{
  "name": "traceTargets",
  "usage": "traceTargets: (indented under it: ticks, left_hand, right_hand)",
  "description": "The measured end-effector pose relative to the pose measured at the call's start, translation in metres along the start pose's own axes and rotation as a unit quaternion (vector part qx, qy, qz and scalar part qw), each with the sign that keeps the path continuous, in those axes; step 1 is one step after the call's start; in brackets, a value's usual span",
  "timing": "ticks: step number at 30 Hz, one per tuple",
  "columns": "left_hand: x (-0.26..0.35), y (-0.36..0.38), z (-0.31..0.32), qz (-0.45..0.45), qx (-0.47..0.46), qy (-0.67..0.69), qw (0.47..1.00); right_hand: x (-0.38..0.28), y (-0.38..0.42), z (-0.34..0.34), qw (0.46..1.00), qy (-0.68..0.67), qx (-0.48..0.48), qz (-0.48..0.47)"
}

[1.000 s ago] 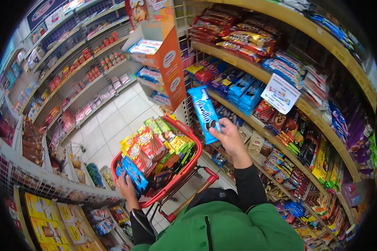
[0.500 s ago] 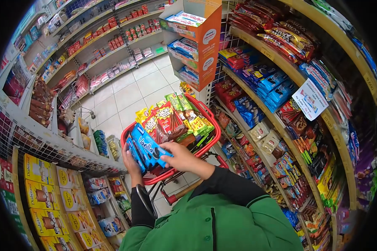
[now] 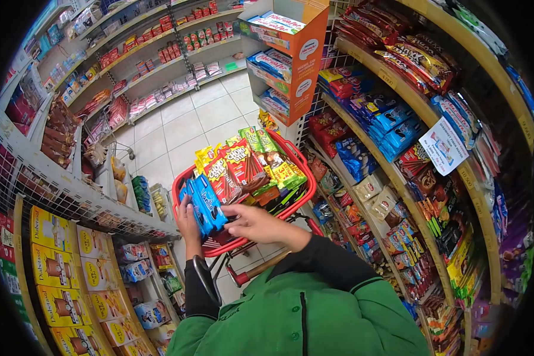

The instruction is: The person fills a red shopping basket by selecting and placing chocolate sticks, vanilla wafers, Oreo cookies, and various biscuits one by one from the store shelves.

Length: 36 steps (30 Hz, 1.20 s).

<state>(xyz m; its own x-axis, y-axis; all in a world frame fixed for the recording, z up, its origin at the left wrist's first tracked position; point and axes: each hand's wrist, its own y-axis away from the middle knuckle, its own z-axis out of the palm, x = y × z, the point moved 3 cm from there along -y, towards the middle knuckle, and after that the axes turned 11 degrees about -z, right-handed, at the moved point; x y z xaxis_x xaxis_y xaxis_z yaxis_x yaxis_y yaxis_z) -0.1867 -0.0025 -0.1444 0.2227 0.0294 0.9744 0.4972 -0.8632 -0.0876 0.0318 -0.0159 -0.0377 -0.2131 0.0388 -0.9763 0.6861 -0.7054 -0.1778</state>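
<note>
At least two blue vanilla packets [image 3: 206, 199], slanted and overlapping, inside the near-left corner of the red basket [image 3: 310, 181]. Left hand [image 3: 188, 226] at the basket's near-left rim, curled along the outer side of the packets; its fingers partly hidden, so cannot tell how firm that grip is, or whether it holds or merely steadies. Right hand [image 3: 258, 225] over the basket's near rim, fingers stretched out towards the packets' near end. Right grip loose and spread, nothing clasped that I can make out; contact with the wrapper uncertain.

Handling, my judgement: square the packets' edges with flat fingers, left palm as a backstop, light pressure only. Wafers or biscuits, if that is what they hold, would likely crack under a pinch. Best kept below the rim and off the neighbouring pouches.

Counts, outward. Red stick-snack pouches [image 3: 246, 166]: two plain to see, mid-basket. Green pouches [image 3: 250, 141]: at least two, at the basket's far side. Push handle [image 3: 264, 270]: one, just nearer than the basket. Orange display stand [image 3: 305, 71]: one, beyond the basket, three stocked tiers. White sign [image 3: 443, 145]: one, well right of the basket.
</note>
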Motion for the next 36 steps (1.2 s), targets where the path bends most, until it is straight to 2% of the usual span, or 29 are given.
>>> traceTargets:
  ticks: [1, 3, 5, 7, 11, 14, 17, 18, 21, 25, 28, 36]
  left_hand:
    - [0.002, 0.001, -0.001, 0.001, 0.002, -0.012, 1.0]
    - [-0.004, -0.001, 0.0, -0.007, 0.003, 0.003, 1.0]
    - [-0.012, -0.004, 0.001, -0.014, 0.003, 0.039, 0.999]
    - [-0.014, -0.005, -0.002, -0.002, 0.011, 0.054, 0.998]
    - [0.0, 0.001, -0.002, 0.015, 0.035, 0.062, 0.997]
    - [-0.003, -0.001, -0.003, 0.017, 0.043, 0.039, 0.998]
    - [-0.004, -0.001, -0.002, 0.02, 0.048, 0.025, 0.998]
    - [-0.004, 0.0, -0.002, 0.021, 0.049, 0.022, 0.998]
    - [-0.003, 0.001, -0.003, 0.019, 0.051, 0.025, 0.998]
    - [-0.005, 0.0, -0.003, 0.021, 0.054, 0.022, 0.998]
    - [-0.005, 0.0, -0.004, 0.031, 0.06, 0.012, 0.998]
    - [-0.002, 0.001, -0.005, 0.026, 0.063, 0.012, 0.998]
  right_hand:
    - [-0.016, 0.006, -0.014, 1.0, -0.015, -0.005, -0.014]
    - [-0.053, 0.025, -0.054, 0.994, 0.044, 0.068, -0.066]
    - [-0.081, 0.046, -0.108, 0.96, 0.133, 0.211, -0.128]
    - [-0.106, 0.073, -0.153, 0.911, 0.069, 0.368, -0.176]
    - [-0.125, 0.134, -0.238, 0.778, 0.148, 0.593, -0.145]
    - [-0.115, 0.161, -0.283, 0.744, 0.13, 0.649, -0.089]
    - [-0.113, 0.162, -0.316, 0.681, 0.108, 0.715, -0.115]
    - [-0.116, 0.159, -0.325, 0.668, 0.125, 0.723, -0.123]
    - [-0.124, 0.146, -0.365, 0.642, 0.317, 0.698, -0.016]
    - [-0.14, 0.124, -0.35, 0.562, 0.537, 0.612, 0.148]
    - [-0.152, 0.108, -0.327, 0.517, 0.58, 0.589, 0.222]
    - [-0.158, 0.111, -0.331, 0.544, 0.56, 0.563, 0.271]
